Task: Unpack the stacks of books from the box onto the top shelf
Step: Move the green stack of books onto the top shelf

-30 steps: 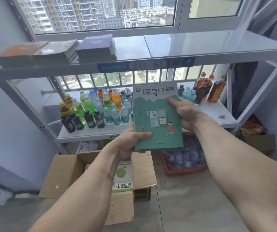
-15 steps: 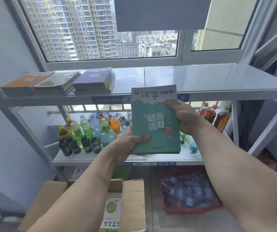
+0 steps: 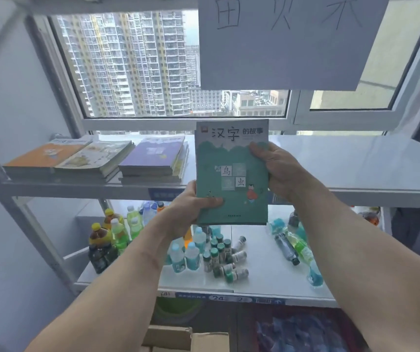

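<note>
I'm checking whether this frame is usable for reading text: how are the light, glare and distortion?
Head view: strong backlight from the window; the green book stack held by the left hand and right hand reads sharply; glare whitens the top shelf; wide-angle bending at the edges; the lower shelf label is blurred.

The green book (image 3: 231, 171) at centre reads "汉字的故事", with "鸟" and "虫" below. The lower shelf label (image 3: 230, 299), bottom centre, shows "24" and "2".

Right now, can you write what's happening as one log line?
step: shelving | left hand: holds green books | right hand: holds them too | top shelf: three stacks already there
</note>
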